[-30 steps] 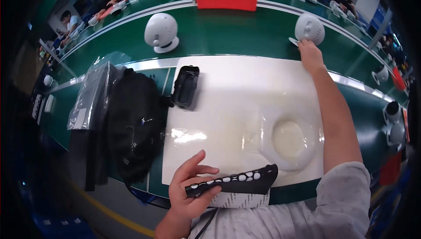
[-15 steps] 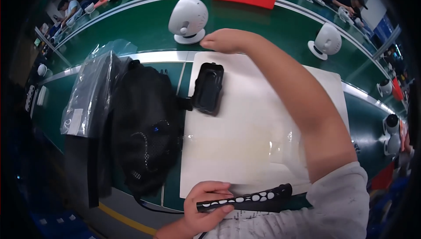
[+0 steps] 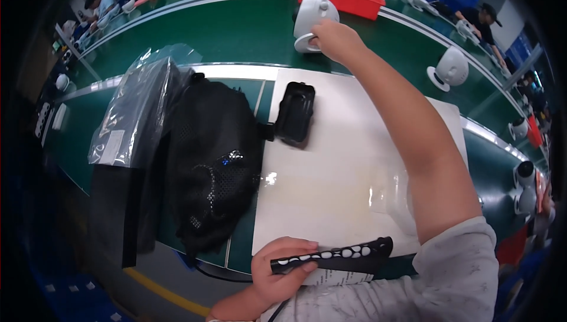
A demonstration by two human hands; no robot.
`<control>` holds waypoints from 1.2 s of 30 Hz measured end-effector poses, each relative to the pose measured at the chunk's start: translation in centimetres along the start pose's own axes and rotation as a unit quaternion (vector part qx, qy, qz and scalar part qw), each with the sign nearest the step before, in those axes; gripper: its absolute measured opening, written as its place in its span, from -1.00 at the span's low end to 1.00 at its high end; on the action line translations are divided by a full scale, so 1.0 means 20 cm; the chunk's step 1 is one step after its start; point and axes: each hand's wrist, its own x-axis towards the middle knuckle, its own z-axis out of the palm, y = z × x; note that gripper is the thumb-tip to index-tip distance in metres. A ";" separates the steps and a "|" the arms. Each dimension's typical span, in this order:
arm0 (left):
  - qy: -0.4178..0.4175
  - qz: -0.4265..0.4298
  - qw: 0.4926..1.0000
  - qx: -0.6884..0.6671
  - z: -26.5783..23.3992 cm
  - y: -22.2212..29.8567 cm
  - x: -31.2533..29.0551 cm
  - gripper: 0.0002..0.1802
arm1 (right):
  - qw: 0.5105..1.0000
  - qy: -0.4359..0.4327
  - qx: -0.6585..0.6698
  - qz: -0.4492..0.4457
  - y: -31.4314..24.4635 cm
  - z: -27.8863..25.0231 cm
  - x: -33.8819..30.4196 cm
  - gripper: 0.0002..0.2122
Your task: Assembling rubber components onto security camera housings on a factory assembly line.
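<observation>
Right hand (image 3: 333, 37) grips one white camera (image 3: 313, 16); left hand (image 3: 279, 270) clutches one black strip (image 3: 331, 256) (perforated).

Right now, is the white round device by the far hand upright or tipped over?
Upright: the white round device stands on its ring base on the green belt, the right hand gripping it.

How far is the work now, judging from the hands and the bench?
Done: nothing finished shows. In hand: the right hand grips the white round device on the green belt; the left hand holds a black perforated strip. Left: the black tray lies untouched on the white mat.
</observation>
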 end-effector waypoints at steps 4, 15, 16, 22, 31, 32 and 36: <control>0.019 0.030 0.999 -0.012 0.02 -0.02 -0.02 -0.78 | 0.991 0.057 0.119 0.020 0.11 -0.21 -0.31 -0.81; -0.090 0.093 0.992 -0.006 0.26 0.04 0.06 -0.78 | 0.719 0.073 0.662 0.200 0.31 -0.74 -1.51 -0.76; -0.117 0.107 0.987 0.021 0.30 0.05 0.07 -0.78 | 0.714 0.076 0.662 0.213 0.31 -0.74 -1.56 -0.76; -0.110 0.124 0.986 0.015 0.46 0.06 0.06 -0.79 | 0.726 0.008 0.653 0.218 0.33 -0.65 -1.72 -0.78; -0.125 0.208 0.965 0.095 0.51 0.06 0.03 -0.76 | 0.902 0.089 0.423 -0.020 0.17 -0.76 -1.97 -0.83; -0.139 0.232 0.956 0.115 0.51 0.07 0.03 -0.75 | 0.909 0.078 0.408 -0.027 0.14 -0.77 -1.95 -0.83; -0.155 0.251 0.944 0.150 0.49 0.09 0.02 -0.72 | 0.916 0.081 0.390 -0.048 0.13 -0.73 -1.95 -0.82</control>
